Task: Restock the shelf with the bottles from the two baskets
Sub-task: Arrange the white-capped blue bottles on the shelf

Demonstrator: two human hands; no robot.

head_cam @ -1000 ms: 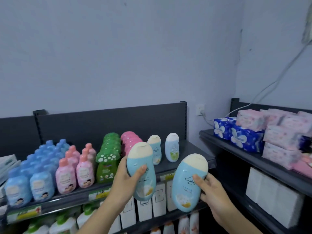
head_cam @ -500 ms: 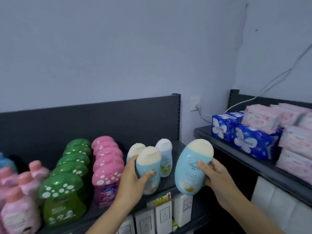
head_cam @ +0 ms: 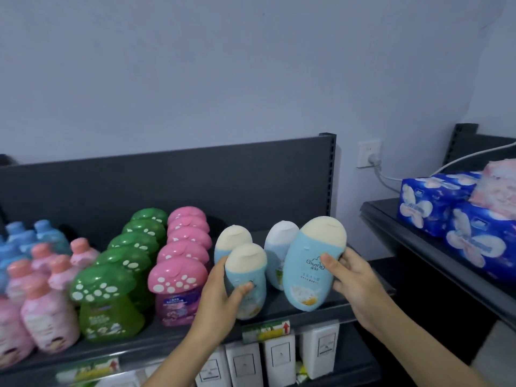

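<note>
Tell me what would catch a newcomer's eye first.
Two pale blue, cream-capped bottles stand out at the right end of the shelf: the left hand grips the smaller bottle, the right hand the larger bottle. Left of them, green mushroom bottles and pink mushroom bottles run back in rows; blue tissue packs sit far right.

A pale grey-blue wall (head_cam: 195,79) rises behind the dark shelf (head_cam: 167,185). Near the corner a white socket (head_cam: 369,153) holds a plug; its white cable (head_cam: 389,180) runs right over a second dark rack (head_cam: 382,215).
</note>
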